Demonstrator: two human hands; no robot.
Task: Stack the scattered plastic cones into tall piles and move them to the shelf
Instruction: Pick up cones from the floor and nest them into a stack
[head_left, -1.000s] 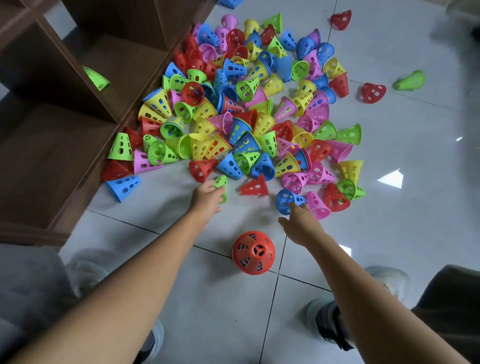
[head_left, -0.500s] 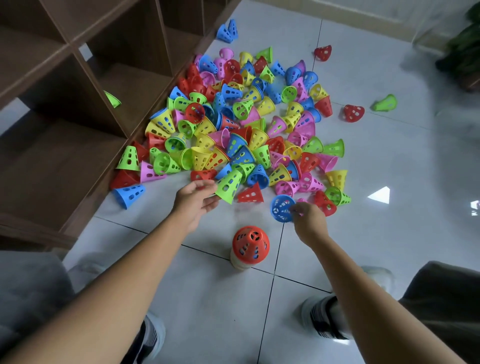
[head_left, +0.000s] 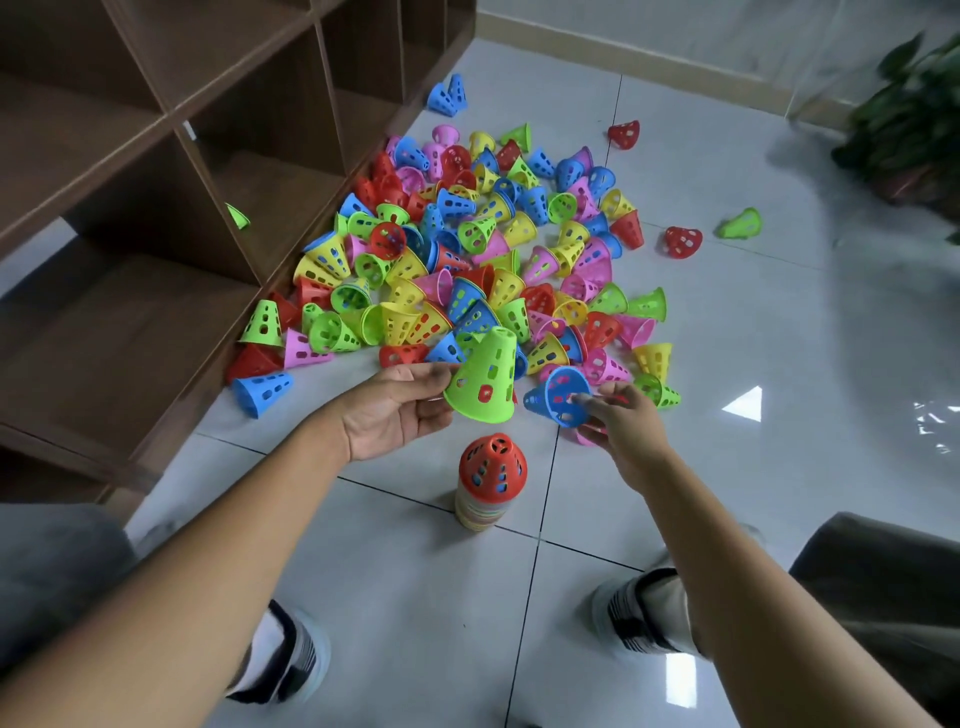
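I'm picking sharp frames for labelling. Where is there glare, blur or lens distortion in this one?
Head view: bright window glare patches on the glossy grey floor tiles; the potted green plant at the top right is smeared; brown wooden shelf edges splay with the wide-angle lens; right hand fingertips look slightly blurred; the green perforated plastic cone in the left hand is sharp.

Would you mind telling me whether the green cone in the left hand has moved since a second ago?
Yes: the green cone has left the floor, closer to the stack.
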